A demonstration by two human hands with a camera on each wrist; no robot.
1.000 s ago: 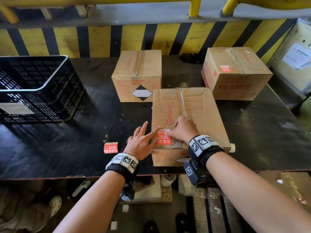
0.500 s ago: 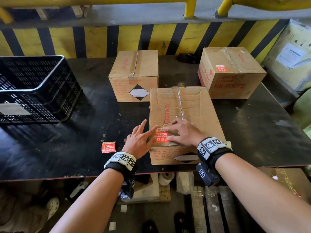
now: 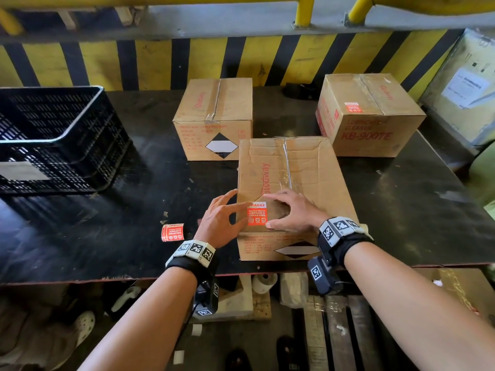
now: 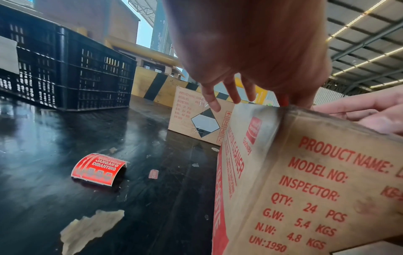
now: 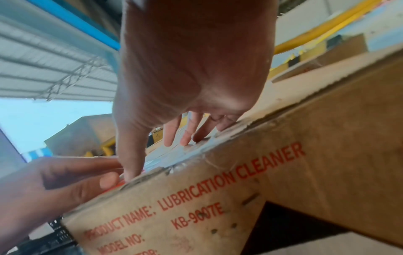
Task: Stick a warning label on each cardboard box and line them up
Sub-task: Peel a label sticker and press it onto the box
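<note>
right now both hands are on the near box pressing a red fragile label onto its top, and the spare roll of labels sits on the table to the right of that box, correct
Nearly. Both the left hand and right hand are at the near box, on the red fragile label on its top. But the spare roll of labels lies on the table to the left of that box, not the right. The head view shows this.

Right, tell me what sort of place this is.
Probably a warehouse or loading bay: a yellow-and-black hazard-striped barrier behind the worktable, taped cardboard boxes of lubrication cleaner, a black plastic crate, and a high metal roof overhead.
</note>
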